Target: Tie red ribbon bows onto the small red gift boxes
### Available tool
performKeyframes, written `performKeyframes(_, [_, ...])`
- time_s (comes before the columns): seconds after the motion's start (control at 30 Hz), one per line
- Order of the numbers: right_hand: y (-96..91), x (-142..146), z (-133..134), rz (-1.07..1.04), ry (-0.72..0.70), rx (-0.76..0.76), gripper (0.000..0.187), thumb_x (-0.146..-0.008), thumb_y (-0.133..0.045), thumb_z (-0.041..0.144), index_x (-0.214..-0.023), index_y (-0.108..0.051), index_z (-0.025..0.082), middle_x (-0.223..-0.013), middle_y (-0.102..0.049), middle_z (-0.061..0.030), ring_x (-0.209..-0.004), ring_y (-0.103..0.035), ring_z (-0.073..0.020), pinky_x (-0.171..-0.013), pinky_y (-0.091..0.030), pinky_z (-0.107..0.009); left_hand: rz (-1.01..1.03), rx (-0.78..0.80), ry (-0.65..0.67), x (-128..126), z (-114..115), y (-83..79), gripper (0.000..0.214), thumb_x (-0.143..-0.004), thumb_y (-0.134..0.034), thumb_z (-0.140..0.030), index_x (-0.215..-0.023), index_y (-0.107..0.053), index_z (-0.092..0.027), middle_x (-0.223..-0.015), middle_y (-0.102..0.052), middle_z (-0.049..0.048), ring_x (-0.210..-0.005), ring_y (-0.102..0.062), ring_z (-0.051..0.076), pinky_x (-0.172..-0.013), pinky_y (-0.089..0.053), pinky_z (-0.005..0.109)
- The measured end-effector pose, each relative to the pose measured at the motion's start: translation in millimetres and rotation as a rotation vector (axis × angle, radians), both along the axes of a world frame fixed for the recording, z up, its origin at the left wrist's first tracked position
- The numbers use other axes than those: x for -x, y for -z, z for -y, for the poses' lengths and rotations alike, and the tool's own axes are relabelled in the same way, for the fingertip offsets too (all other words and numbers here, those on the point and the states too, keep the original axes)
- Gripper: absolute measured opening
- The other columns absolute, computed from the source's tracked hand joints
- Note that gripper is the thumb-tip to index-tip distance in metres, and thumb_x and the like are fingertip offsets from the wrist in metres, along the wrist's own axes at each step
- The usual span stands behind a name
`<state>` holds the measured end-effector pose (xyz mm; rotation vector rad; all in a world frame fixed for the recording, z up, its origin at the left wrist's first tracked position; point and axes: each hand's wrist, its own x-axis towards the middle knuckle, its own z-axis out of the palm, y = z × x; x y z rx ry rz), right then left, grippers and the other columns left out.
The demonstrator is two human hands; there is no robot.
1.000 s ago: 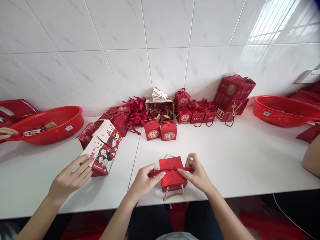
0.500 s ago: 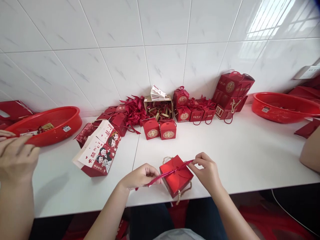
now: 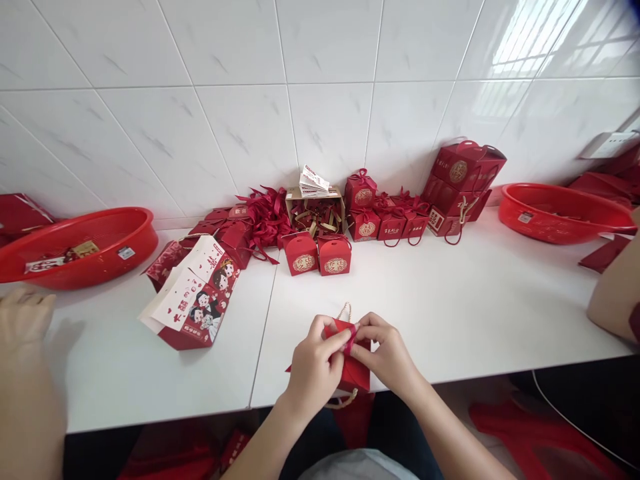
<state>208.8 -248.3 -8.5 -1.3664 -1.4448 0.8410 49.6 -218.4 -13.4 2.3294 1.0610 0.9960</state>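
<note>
A small red gift box [image 3: 356, 375] with rope handles rests at the near edge of the white table [image 3: 450, 307]. My left hand [image 3: 314, 363] and my right hand [image 3: 383, 353] meet on top of it, fingers pinched on the red ribbon [image 3: 349, 337] that crosses the box. Both hands cover most of the box's top. One rope handle loop [image 3: 345, 311] sticks out behind my fingers.
Finished red boxes [image 3: 318, 254] and loose ribbons [image 3: 267, 217] line the tiled wall. A printed red-and-white bag [image 3: 193, 303] lies at left. Red basins stand at far left [image 3: 80, 247] and far right [image 3: 563, 213]. Another person's hand [image 3: 23, 320] is at left, an arm [image 3: 615, 287] at right.
My hands came together over the box, pulling the ribbon ends in from their spread position. The box shifted nearer the table edge. The other person's hand at left dropped lower.
</note>
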Motion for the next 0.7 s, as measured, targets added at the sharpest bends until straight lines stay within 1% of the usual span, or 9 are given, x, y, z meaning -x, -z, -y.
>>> performKeyframes(0.07, [-2.7,-1,-1,0.035,-0.017,-0.001,0.012,-0.074,-0.062,0.017,-0.063,-0.059,0.019,-0.075,-0.052,-0.0009,-0.065,-0.051,-0.0135,-0.059,-0.043,-0.027,0.022,-0.022,0.025,1,0,3.2,0.04,-0.086,-0.042,-0.005,-0.107,-0.068,-0.025,-0.103,-0.053,0.0062,-0.062,-0.055,0.009,-0.056,-0.049,0.024])
performKeyframes(0.13, [-5.5,-2,-3,0.063,-0.053,-0.018,0.013,-0.071,-0.058,0.012,-0.064,-0.052,0.02,-0.074,-0.049,0.0003,-0.064,-0.048,-0.0128,-0.058,-0.042,-0.026,0.042,-0.012,0.096,3,-2,3.0,0.037,-0.088,-0.042,-0.007,-0.106,-0.068,-0.025,-0.111,-0.051,0.0078,-0.064,-0.056,0.008,-0.06,-0.052,0.026])
performKeyframes(0.23, [-9.7,-5,-6,0.107,-0.134,-0.041,0.017,-0.067,-0.055,0.007,-0.062,-0.046,0.02,-0.076,-0.046,0.0007,-0.065,-0.047,-0.0123,-0.059,-0.041,-0.025,0.02,0.064,0.228,9,-9,-2.5,0.035,-0.089,-0.042,-0.009,-0.107,-0.068,-0.026,-0.116,-0.049,0.0083,-0.075,-0.061,0.011,-0.069,-0.055,0.028])
performKeyframes(0.3, [-12.9,-8,-8,0.157,-0.194,-0.036,0.018,-0.066,-0.053,0.005,-0.061,-0.045,0.019,-0.077,-0.044,0.0007,-0.067,-0.047,-0.0122,-0.061,-0.041,-0.025,-0.018,0.129,0.281,12,-14,-8.3,0.034,-0.087,-0.045,-0.008,-0.106,-0.067,-0.025,-0.114,-0.05,0.0078,-0.082,-0.062,0.014,-0.073,-0.055,0.028])
performKeyframes(0.37, [-16.3,-11,-11,0.227,-0.26,-0.021,0.017,-0.067,-0.052,0.004,-0.062,-0.047,0.019,-0.078,-0.044,0.0007,-0.069,-0.047,-0.0126,-0.062,-0.041,-0.025,-0.072,0.174,0.304,13,-18,-14.7,0.033,-0.083,-0.047,-0.007,-0.104,-0.066,-0.024,-0.112,-0.051,0.0072,-0.085,-0.062,0.014,-0.075,-0.055,0.028])
performKeyframes(0.5, [-22.4,-17,-17,0.326,-0.392,0.002,0.015,-0.068,-0.054,0.005,-0.065,-0.05,0.019,-0.079,-0.045,0.0004,-0.076,-0.048,-0.0144,-0.065,-0.04,-0.025,-0.146,0.218,0.324,12,-20,-25.6,0.027,-0.081,-0.048,-0.007,-0.097,-0.063,-0.022,-0.112,-0.051,0.0063,-0.08,-0.06,0.013,-0.073,-0.054,0.026])
performKeyframes(0.6, [-24.9,-20,-21,0.353,-0.438,-0.003,0.014,-0.069,-0.055,0.005,-0.066,-0.052,0.019,-0.08,-0.044,0.0003,-0.08,-0.048,-0.0153,-0.067,-0.041,-0.026,-0.128,0.243,0.328,11,-20,-29.4,0.022,-0.082,-0.048,-0.009,-0.094,-0.062,-0.022,-0.111,-0.052,0.0061,-0.079,-0.06,0.013,-0.071,-0.053,0.026])
performKeyframes(0.7, [-25.8,-22,-23,0.366,-0.457,-0.011,0.013,-0.069,-0.056,0.005,-0.067,-0.054,0.019,-0.079,-0.044,0.0006,-0.079,-0.048,-0.0153,-0.066,-0.041,-0.026,-0.106,0.251,0.317,10,-20,-29.1,0.022,-0.081,-0.049,-0.009,-0.093,-0.062,-0.022,-0.11,-0.053,0.0057,-0.077,-0.059,0.013,-0.07,-0.054,0.026])
